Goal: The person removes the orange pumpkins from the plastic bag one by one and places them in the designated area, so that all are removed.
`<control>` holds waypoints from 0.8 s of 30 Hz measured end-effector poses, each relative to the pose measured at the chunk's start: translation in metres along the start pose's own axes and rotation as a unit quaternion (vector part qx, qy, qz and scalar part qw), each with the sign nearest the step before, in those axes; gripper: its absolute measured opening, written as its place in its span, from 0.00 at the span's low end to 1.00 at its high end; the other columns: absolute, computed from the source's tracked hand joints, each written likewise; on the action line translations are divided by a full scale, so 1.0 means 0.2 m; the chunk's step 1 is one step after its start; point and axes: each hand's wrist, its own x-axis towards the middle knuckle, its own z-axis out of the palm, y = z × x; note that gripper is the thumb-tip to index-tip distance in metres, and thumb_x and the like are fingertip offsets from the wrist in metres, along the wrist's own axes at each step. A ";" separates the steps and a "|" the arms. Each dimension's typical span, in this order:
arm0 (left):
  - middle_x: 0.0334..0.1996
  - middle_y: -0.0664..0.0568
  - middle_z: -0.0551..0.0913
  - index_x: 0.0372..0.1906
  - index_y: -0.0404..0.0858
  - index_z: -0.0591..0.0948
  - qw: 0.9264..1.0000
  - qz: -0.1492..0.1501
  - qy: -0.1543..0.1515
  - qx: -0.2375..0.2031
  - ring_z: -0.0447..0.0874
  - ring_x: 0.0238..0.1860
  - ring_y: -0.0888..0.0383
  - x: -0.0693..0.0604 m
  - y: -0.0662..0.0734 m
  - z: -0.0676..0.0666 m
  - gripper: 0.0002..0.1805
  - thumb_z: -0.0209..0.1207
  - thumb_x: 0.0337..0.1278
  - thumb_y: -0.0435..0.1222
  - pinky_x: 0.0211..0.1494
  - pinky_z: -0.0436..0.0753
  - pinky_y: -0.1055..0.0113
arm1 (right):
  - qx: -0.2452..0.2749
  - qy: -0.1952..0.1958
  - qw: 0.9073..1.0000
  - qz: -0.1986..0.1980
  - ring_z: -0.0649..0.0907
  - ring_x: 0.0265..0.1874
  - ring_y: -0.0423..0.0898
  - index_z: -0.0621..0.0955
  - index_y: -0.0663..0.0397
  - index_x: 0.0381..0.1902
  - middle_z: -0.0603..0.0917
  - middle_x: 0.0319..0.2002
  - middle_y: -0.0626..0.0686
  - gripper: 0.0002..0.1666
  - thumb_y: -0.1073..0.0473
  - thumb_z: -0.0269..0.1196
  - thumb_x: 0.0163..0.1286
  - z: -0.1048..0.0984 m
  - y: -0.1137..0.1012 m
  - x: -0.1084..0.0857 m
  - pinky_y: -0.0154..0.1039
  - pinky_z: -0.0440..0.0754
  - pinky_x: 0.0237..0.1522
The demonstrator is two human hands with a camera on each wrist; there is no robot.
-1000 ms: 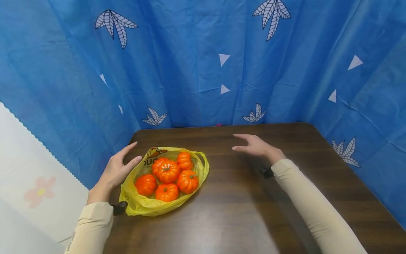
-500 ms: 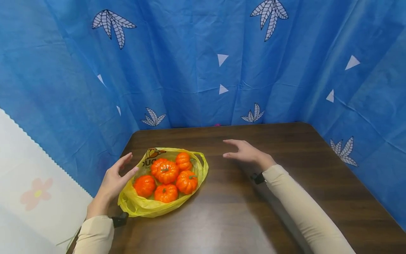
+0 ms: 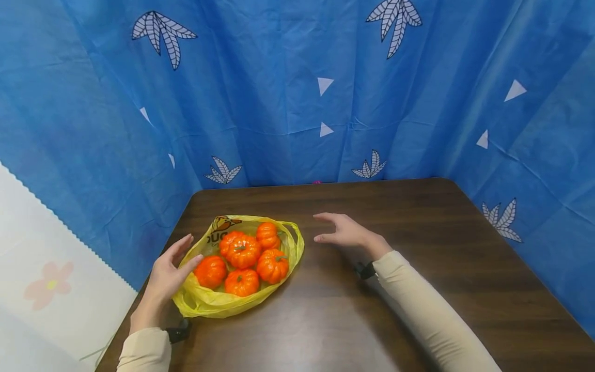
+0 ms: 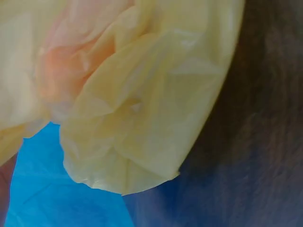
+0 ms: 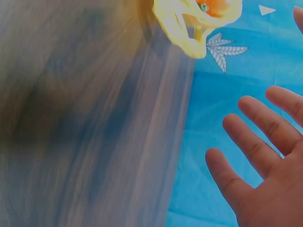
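A yellow plastic bag lies open on the table, with several small orange pumpkins inside it. My left hand is at the bag's left side, thumb and fingers spread apart; whether it touches the plastic I cannot tell. In the left wrist view the bag fills much of the picture, an orange pumpkin showing faintly through it. Right of the bag, my right hand hovers over the table with a gap between it and the bag. Its fingers are extended and hold nothing in the right wrist view.
The dark wooden table extends to the right and toward me. Blue curtains with leaf and triangle prints hang behind the table and at its sides. A white cloth with a flower print hangs at the left.
My right hand has moved left and nearer to me, closer to the bag. My left hand has come slightly down and toward the bag's left side. The bag and pumpkins stay in place.
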 end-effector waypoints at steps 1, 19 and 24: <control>0.72 0.37 0.69 0.76 0.38 0.64 1.000 0.000 0.003 -0.007 0.69 0.70 0.35 0.00 -0.01 0.01 0.39 0.63 0.66 0.48 0.63 0.74 0.77 | 0.003 -0.002 1.000 -0.002 0.71 0.71 0.55 0.69 0.50 0.73 0.73 0.71 0.55 0.43 0.41 0.68 0.65 0.01 0.00 0.00 0.57 0.68 0.73; 0.65 0.37 0.78 0.66 0.35 0.76 0.994 -0.065 0.078 -0.036 0.75 0.66 0.41 0.01 -0.08 0.11 0.25 0.60 0.69 0.40 0.50 0.72 0.91 | 0.034 -0.017 0.999 -0.014 0.75 0.67 0.56 0.72 0.57 0.70 0.77 0.67 0.55 0.42 0.46 0.70 0.63 0.17 -0.11 0.06 0.57 0.72 0.70; 0.60 0.36 0.82 0.63 0.35 0.79 0.990 -0.086 0.111 -0.033 0.79 0.61 0.42 0.00 -0.10 0.13 0.23 0.60 0.69 0.41 0.41 0.70 0.96 | 0.051 -0.027 0.998 -0.018 0.75 0.66 0.55 0.72 0.57 0.70 0.78 0.67 0.55 0.42 0.45 0.70 0.63 0.21 -0.12 0.07 0.58 0.72 0.69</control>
